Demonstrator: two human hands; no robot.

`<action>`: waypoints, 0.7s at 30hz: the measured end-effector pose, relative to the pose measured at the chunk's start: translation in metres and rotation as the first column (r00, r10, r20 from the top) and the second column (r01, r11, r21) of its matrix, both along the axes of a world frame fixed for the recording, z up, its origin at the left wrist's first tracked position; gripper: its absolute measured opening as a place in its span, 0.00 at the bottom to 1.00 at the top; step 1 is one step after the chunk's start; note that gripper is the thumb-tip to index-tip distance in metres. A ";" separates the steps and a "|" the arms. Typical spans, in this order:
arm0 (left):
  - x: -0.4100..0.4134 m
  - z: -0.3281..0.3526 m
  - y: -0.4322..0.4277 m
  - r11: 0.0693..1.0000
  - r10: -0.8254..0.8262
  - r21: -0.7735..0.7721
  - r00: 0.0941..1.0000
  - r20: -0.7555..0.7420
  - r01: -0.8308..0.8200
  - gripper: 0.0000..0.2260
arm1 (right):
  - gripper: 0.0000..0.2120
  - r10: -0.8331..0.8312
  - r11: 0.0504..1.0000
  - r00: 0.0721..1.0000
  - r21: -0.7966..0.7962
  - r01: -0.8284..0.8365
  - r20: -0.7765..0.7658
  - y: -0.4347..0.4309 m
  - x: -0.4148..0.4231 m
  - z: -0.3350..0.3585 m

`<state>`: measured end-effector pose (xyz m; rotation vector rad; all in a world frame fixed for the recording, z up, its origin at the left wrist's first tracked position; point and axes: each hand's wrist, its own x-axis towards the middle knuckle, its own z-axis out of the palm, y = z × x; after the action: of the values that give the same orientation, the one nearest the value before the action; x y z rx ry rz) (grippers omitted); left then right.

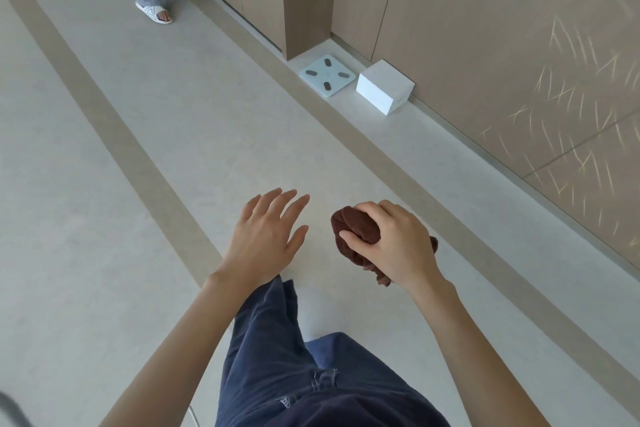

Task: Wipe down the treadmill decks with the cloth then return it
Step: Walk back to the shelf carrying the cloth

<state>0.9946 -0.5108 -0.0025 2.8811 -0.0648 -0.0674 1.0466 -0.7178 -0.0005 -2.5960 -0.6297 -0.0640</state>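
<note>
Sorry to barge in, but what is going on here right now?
A person is on a pale floor, the right hand gripping a bunched dark brown cloth while the left hand is open and empty. No treadmill is in view. A pale square bathroom scale and a white box sit by the wood-panelled wall.

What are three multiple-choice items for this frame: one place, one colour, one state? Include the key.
1. Where is the white box relative to the scale?
A. on top of it
B. beside it
C. under it
2. What colour is the cloth?
A. dark brown
B. white
C. yellow
3. What is the left hand doing?
A. gripping the cloth
B. making a fist
C. open, holding nothing
Key: B, the box stands next to the scale. A, the cloth bunched in the right hand is dark brown. C, its fingers are spread and empty.
</note>
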 end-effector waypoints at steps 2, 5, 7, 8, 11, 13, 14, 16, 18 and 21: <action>0.023 -0.003 0.015 1.000 -0.011 -0.004 1.000 -0.010 0.011 0.21 | 0.18 -0.013 1.000 1.000 -0.004 0.013 0.000 0.014 0.023 -0.001; 0.062 -0.003 0.042 1.000 -0.021 -0.010 1.000 -0.003 0.021 0.20 | 0.17 -0.035 0.999 0.999 -0.023 0.035 0.007 0.038 0.059 0.002; 0.095 -0.001 0.065 0.999 -0.035 -0.002 0.999 0.013 0.035 0.20 | 0.17 -0.052 0.999 0.999 -0.013 0.052 0.013 0.059 0.090 0.007; 0.114 0.000 0.077 0.999 -0.048 0.001 0.999 0.018 0.048 0.20 | 0.17 -0.059 0.998 0.998 -0.014 0.060 0.020 0.070 0.107 0.010; 0.171 0.008 0.116 0.996 -0.086 0.011 0.996 0.025 0.086 0.21 | 0.17 -0.101 0.995 0.993 -0.009 0.102 0.054 0.105 0.158 0.021; 0.206 0.015 0.140 0.996 -0.087 0.001 0.995 0.055 0.087 0.20 | 0.17 -0.128 0.992 0.990 0.016 0.127 0.055 0.127 0.189 0.027; 0.221 0.017 0.152 0.996 -0.092 -0.004 0.994 0.064 0.093 0.20 | 0.17 -0.132 0.991 0.990 0.024 0.131 0.055 0.139 0.203 0.029; 0.247 0.020 0.174 0.994 -0.112 0.004 0.991 0.067 0.112 0.20 | 0.18 -0.125 0.992 0.990 0.021 0.124 0.067 0.160 0.229 0.032; 0.268 0.018 0.192 0.993 -0.118 0.019 0.992 0.054 0.117 0.21 | 0.19 -0.111 0.994 0.991 0.028 0.109 0.074 0.178 0.251 0.031; 0.293 0.012 0.211 0.994 -0.109 0.016 0.994 0.019 0.109 0.21 | 0.20 -0.101 0.994 0.993 0.037 0.099 0.060 0.197 0.280 0.026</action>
<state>1.2879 -0.2996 0.0093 2.8911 -0.2259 -0.0607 1.3261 -0.5205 0.0251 -2.5995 -0.5149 -0.1858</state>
